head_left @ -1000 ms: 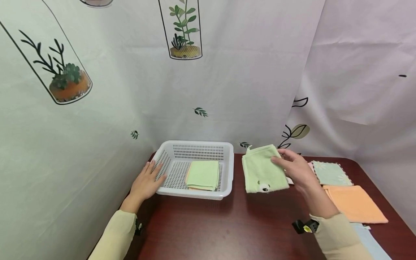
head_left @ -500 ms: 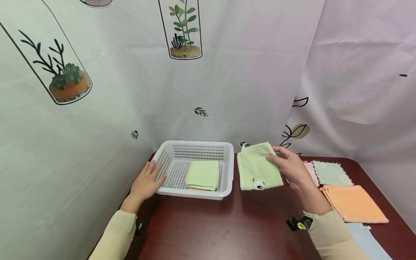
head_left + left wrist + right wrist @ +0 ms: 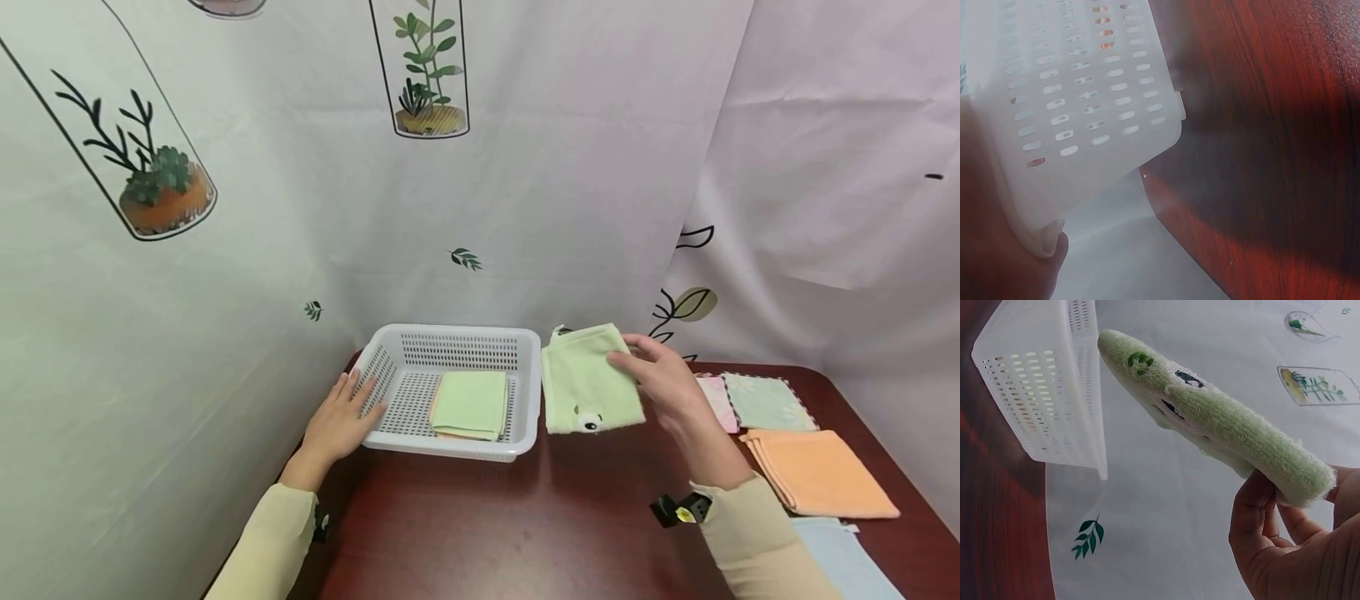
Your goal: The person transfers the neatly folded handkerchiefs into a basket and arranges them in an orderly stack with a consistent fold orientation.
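Pale green terry, folded into a square towel (image 3: 592, 379) with an embroidered eye near its six o'clock edge and a small loop at its eleven o'clock corner, is held up in the air above the reddish-brown wooden worktop (image 3: 487, 517). Its three o'clock edge is pinched between the thumb and fingers of the right hand (image 3: 667, 379).

With the rectangular white perforated plastic basket (image 3: 532, 392) taken as the middle of the dial and twelve pointing away from the person, the towel is seen at three o'clock, just beside the rim; whether the two touch cannot be told. The basket's rim is touched at about eight o'clock by the left hand (image 3: 337, 425), whose fingers are laid straight and spread over it. The two hands are held well apart, with the basket and the towel between them.

Inside the basket, toward three o'clock, a folded pale green cloth (image 3: 471, 402) is laid flat, and a peach-orange cloth (image 3: 455, 436) is seen peeking out beneath it at seven and nine o'clock.

Farther out at three o'clock, a pink cloth (image 3: 717, 402) is partly hidden by the right hand and wrist, with a mint square cloth with patterned edging (image 3: 768, 402) placed beside it. Between three and four, a folded orange towel (image 3: 828, 473) is laid; near four, a light blue cloth (image 3: 843, 554) is partly covered by the right sleeve.
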Demonstrator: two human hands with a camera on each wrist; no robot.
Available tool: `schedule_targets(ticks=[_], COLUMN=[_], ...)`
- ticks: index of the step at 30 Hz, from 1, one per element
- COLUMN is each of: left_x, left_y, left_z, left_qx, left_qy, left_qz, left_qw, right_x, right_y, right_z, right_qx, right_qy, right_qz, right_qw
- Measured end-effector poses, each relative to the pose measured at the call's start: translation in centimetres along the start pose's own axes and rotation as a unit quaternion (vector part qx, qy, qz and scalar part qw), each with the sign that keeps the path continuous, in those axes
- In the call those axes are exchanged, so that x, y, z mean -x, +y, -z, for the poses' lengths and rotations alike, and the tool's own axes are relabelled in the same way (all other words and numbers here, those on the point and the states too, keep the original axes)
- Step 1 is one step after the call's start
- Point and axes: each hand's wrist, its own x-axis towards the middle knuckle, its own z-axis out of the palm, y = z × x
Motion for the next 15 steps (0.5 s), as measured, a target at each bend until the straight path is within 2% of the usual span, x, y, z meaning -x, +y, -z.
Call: schedule_targets(ticks=[15], left_x=[-0.1], left_y=[0.0], left_z=[0.1], left_qx=[-0.002], left_qy=[0.001], left_qz=[0.002], left_qw=[1.0000], right_x=[-0.8], right_y=[-0.4], right_z=[-1.2], right_qx=[-0.013], right_qy=[-0.003], right_qz=[-0.012], right_qw=[0.9998])
